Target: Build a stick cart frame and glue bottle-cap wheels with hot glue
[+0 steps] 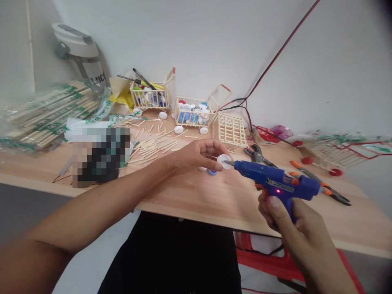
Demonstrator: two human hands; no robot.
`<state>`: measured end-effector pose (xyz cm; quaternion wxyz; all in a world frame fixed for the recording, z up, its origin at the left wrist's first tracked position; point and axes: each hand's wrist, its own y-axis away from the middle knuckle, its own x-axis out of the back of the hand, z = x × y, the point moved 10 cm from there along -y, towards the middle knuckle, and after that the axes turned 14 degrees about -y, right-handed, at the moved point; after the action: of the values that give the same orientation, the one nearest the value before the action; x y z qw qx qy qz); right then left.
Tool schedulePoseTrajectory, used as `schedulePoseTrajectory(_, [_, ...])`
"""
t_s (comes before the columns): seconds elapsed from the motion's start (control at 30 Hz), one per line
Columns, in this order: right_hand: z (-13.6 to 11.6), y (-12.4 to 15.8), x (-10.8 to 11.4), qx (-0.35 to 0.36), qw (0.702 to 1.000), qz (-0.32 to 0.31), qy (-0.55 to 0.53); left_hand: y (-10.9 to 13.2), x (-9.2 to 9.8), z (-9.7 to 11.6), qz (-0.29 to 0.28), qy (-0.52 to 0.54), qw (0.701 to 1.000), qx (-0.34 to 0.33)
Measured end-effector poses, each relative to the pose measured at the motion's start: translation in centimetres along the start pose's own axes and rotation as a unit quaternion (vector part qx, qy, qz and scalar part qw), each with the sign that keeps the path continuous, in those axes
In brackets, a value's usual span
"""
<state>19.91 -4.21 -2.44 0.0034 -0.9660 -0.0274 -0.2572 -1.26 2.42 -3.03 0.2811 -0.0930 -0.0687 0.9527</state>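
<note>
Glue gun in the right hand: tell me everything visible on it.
The hot glue gun is blue, glossy plastic with a metal nozzle, orange trigger, side label and lit red light. The right hand grips it roughly level, nozzle pointing left, tip close to a white bottle cap.

The glue gun (275, 179) is showing bright blue with an orange trigger and a glowing red light, the cap (224, 161) is staying white, the pliers (309, 175) are showing orange grips, and the table (196, 196) is showing pale streaky wood grain.
</note>
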Motion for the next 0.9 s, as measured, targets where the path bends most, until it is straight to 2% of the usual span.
schedulePoseTrajectory(0.9, [-1.7, 0.4, 0.0, 0.039, 0.997, 0.009, 0.071, -0.1, -0.1, 0.0, -0.005, -0.009, 1.000, -0.013])
